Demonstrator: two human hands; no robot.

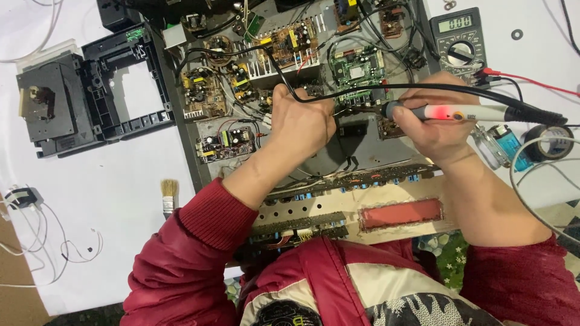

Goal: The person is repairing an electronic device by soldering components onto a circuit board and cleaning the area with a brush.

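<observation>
Soldering iron (465,112) lies across our right hand (436,124), fingers wrapped round its white grip, red lamp lit, tip down inside the open chassis (362,145). Our left hand (301,124) is clenched just beside it on a black wire (284,72) over the circuit boards (225,142). Farther off: multimeter (460,41) at right, black drive frame (90,90) at left, paintbrush (168,196) near our left sleeve.

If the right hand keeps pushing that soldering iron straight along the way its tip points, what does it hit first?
Probably the left hand: the soldering iron in the right hand points leftward toward it, though depth is unclear and the tip may sit lower.
</observation>
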